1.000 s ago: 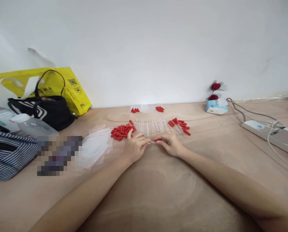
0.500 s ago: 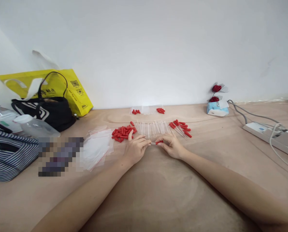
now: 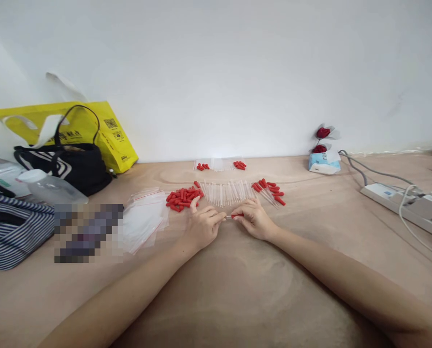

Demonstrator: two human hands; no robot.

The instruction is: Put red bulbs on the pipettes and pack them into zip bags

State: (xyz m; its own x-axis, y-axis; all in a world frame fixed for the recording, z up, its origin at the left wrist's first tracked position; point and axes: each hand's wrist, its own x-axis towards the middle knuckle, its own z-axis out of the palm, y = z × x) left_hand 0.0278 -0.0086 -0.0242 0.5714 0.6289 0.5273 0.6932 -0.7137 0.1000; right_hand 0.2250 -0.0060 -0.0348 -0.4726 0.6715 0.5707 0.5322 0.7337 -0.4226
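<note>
My left hand (image 3: 204, 226) pinches one end of a thin clear tube (image 3: 229, 217). At its other end my right hand (image 3: 255, 220) is closed on a small red cap, mostly covered by the fingers. Just beyond both hands lies a row of clear thin tubes (image 3: 225, 192). A heap of red caps (image 3: 181, 198) is beside my left fingertips. Past my right hand, several tubes with red caps (image 3: 272, 189) lie fanned out.
Clear zip bags (image 3: 143, 220) lie left of my left hand. Filled bags (image 3: 219, 165) are near the wall. Further left stand a yellow bag (image 3: 120, 147), a black bag (image 3: 81, 166) and a bottle (image 3: 52, 187). Right: tissue pack (image 3: 324, 163), power strip (image 3: 404, 203).
The view has shifted slightly. Less of the red cap shows between my right fingers, and both hands remain close together at the tube.
</note>
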